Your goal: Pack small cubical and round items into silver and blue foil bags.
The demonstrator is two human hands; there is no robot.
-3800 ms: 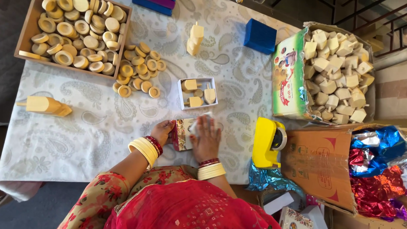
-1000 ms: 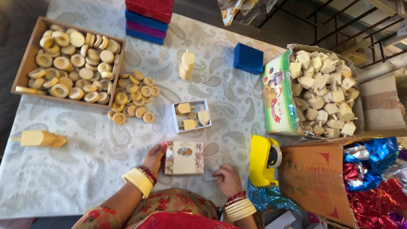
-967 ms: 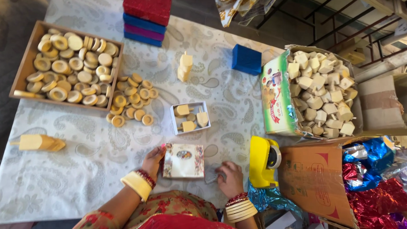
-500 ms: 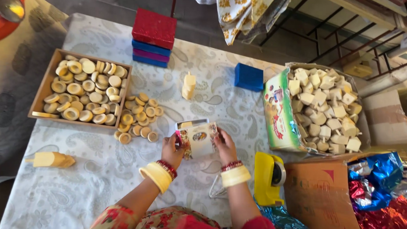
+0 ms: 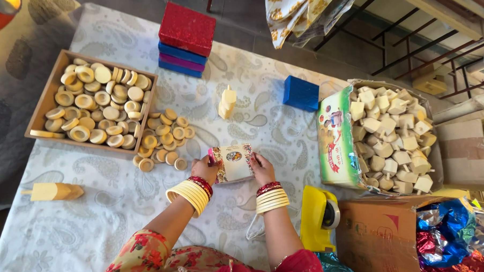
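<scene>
A small printed cardboard box lid (image 5: 233, 162) is gripped at both ends, above the patterned tablecloth (image 5: 116, 212). My left hand (image 5: 205, 168) grips its left edge, and my right hand (image 5: 262, 169) grips its right edge. Both wrists wear yellow and red bangles. The lid hides the small tray of pieces that stood here. Loose round cream pieces (image 5: 164, 141) lie just left of my left hand.
A wooden tray (image 5: 46, 99) of round pieces sits at the left. Stacked red, blue and purple boxes (image 5: 185, 40) stand at the back, with a blue box (image 5: 301, 93) nearby. An open carton (image 5: 333, 136) of cream blocks is right, with a yellow tape dispenser (image 5: 317, 219) below it. A cone-shaped piece (image 5: 55, 191) lies left.
Both hands lifted the printed lid from the near table edge and carried it forward over the small tray of pieces. The camera view tilted further along the table.
</scene>
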